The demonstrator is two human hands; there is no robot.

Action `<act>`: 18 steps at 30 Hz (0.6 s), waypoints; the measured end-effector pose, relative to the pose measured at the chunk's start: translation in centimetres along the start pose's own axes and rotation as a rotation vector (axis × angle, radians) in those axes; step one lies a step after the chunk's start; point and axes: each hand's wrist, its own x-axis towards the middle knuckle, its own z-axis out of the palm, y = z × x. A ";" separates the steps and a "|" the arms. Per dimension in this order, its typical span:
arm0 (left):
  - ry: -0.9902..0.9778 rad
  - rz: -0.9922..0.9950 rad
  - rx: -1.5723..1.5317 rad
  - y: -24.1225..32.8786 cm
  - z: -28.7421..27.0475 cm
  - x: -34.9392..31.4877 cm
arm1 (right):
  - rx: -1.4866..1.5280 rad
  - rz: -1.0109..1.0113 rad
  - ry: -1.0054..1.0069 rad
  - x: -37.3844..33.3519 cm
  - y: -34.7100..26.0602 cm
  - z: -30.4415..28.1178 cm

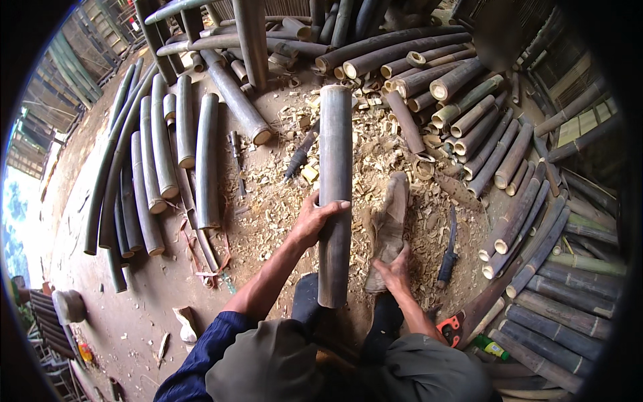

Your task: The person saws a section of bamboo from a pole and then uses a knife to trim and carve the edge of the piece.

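Observation:
My left hand (pixel 315 220) is closed round a thick dark bamboo tube (pixel 335 154), which stands out in front of me with its pale cut end away from me. To the right, my right hand (pixel 395 268) grips the near end of a worn, rough brown piece of wood (pixel 390 214), shaped like a club. Part of that hand's fingers is hidden. Right of it a knife (pixel 447 251) with a dark wrapped handle lies among the shavings. A second dark wrapped handle (pixel 301 154) lies left of the tube.
Pale wood chips (pixel 281 201) cover the ground ahead. Cut bamboo tubes (pixel 161 147) lie at the left, and stacked bamboo (pixel 469 114) curves round the right. A slim tool (pixel 237 161) lies left. Near my right knee are an orange-handled saw (pixel 452 328) and a green bottle (pixel 491 346).

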 end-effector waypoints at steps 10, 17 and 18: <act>0.015 -0.122 -0.030 -0.8 -4.8 -2.2 | -0.433 -0.287 -0.371 14.2 -9.3 -7.6; -0.237 -0.150 -0.155 -3.3 1.8 -2.0 | -0.612 -0.269 -0.464 18.8 -10.0 -6.6; -0.216 -0.170 -0.225 -4.0 2.3 -1.9 | -0.635 -0.334 -0.289 19.2 -8.2 -5.6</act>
